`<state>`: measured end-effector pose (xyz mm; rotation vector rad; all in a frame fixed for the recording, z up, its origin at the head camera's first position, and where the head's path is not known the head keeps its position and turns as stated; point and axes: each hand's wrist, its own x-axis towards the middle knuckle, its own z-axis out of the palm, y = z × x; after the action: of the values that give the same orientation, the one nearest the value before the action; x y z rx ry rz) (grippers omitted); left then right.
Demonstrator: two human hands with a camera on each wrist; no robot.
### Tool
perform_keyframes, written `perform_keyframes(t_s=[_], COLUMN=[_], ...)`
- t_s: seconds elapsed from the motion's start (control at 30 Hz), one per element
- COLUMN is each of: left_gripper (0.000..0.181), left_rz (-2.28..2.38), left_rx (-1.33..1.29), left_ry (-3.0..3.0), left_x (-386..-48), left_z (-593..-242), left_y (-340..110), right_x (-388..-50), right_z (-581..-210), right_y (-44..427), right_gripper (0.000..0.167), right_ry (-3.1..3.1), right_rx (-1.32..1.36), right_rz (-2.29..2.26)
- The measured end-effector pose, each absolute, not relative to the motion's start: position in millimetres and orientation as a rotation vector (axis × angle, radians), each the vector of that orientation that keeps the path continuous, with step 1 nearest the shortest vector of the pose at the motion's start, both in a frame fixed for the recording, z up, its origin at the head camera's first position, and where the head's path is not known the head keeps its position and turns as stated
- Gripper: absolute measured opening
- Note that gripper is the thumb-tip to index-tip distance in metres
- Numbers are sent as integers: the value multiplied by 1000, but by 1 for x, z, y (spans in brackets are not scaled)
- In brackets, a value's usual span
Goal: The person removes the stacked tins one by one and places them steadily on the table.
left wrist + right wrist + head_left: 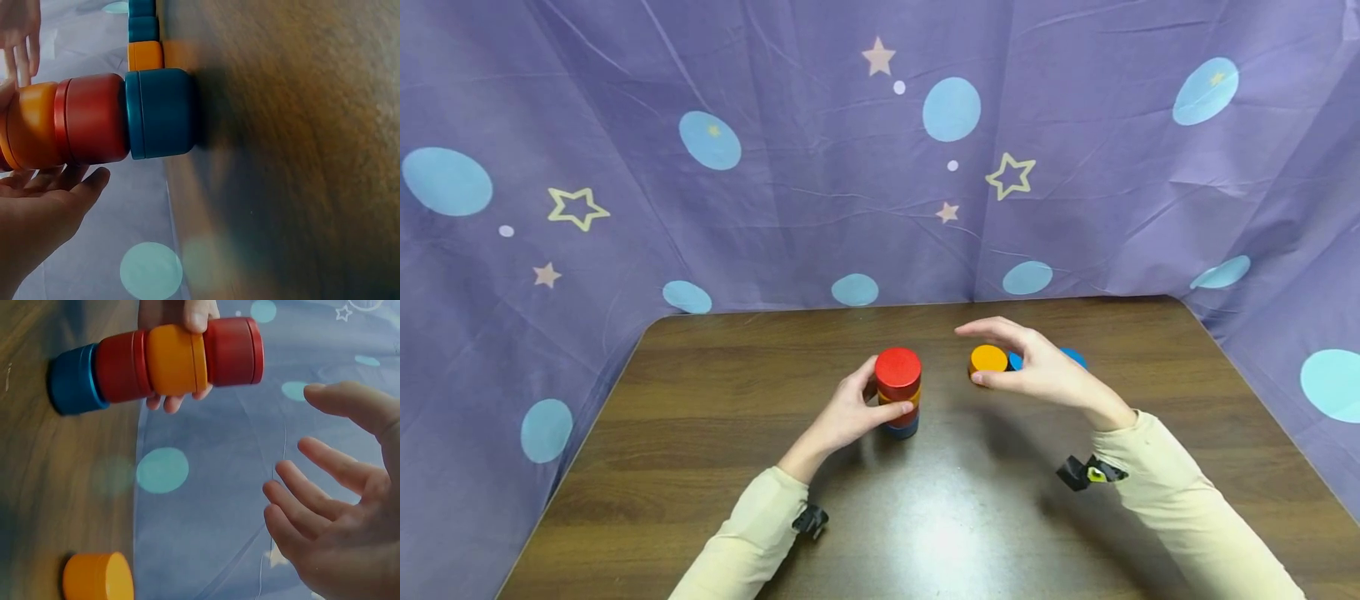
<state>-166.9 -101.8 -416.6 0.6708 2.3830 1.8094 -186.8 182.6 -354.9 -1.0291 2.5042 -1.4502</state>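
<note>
A tower of round lidded tins stands upright on the table: a blue tin (162,112) at the bottom, then a red tin (97,117), an orange tin (175,359) and another red tin (898,368) on top. My left hand (847,414) grips the upper part of this tower, thumb on the near side and fingers curled behind. To the right, my right hand (1037,367) hovers with fingers spread and holds nothing. Beneath and behind it is a loose orange tin (988,359), with two blue tins (1072,357) beside it, partly hidden by that hand.
The brown wooden table (722,467) has its far edge against a purple curtain (805,208) printed with stars and dots. Both wrists carry small black devices, the right one showing as a dark box (1075,472).
</note>
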Motion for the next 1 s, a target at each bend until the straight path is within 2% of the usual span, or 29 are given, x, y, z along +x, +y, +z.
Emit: perform_keyframes(t_s=[0.3, 0.43, 0.53, 1.0], left_gripper=[55, 51, 48, 48], left_rz=[1793, 1777, 1773, 1795], left_rx=[622, 637, 666, 710], left_ry=[2377, 2391, 2403, 2388], left_x=[-166, -156, -150, -150], left_z=[-412, -393, -382, -385], left_y=[-99, -97, -97, -97], right_x=[-187, -190, -192, -195], right_z=[-344, -346, -350, -369], right_y=[159, 147, 138, 111], right_gripper=[53, 54, 55, 62], right_ry=[2473, 2425, 2379, 2298], right_rx=[-1222, -1278, -1280, -1197], right_rz=[-1261, -1289, -1337, -1472])
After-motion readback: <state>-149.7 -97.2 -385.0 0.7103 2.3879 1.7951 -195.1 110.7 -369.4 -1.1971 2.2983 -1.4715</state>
